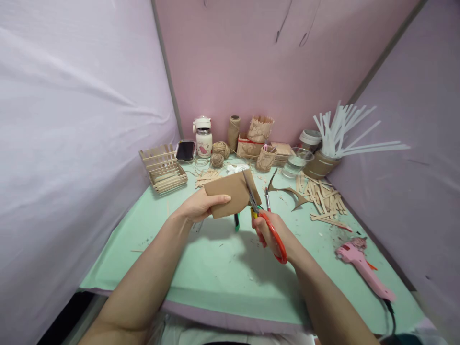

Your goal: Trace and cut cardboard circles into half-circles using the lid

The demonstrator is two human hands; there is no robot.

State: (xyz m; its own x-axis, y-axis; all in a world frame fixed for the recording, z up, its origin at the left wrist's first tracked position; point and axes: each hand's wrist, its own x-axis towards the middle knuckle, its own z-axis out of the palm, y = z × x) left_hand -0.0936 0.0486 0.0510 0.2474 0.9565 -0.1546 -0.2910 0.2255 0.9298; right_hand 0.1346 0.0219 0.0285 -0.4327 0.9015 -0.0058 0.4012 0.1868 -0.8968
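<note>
A brown piece of cardboard [228,188] with one rounded lower corner is held above the table by my left hand [199,205], thumb on top and fingers underneath. My right hand [271,231] is closed around the handles of red-handled scissors [278,242]. The scissor blades lie along the right part of the cardboard, with a cut line running beside them. Under the cardboard, a dark and green tool [236,222] shows only in part. Just right of the cardboard are a pen-like item [267,199] and a curved cardboard offcut [287,190].
A pink glue gun [366,268] with a black cord lies at the right. Behind it are scattered craft sticks [321,196], a clear bowl of water [295,163] and a pot of white glue sticks [323,165]. Twine balls [220,151], a bottle [204,141] and a stick basket [163,170] line the back.
</note>
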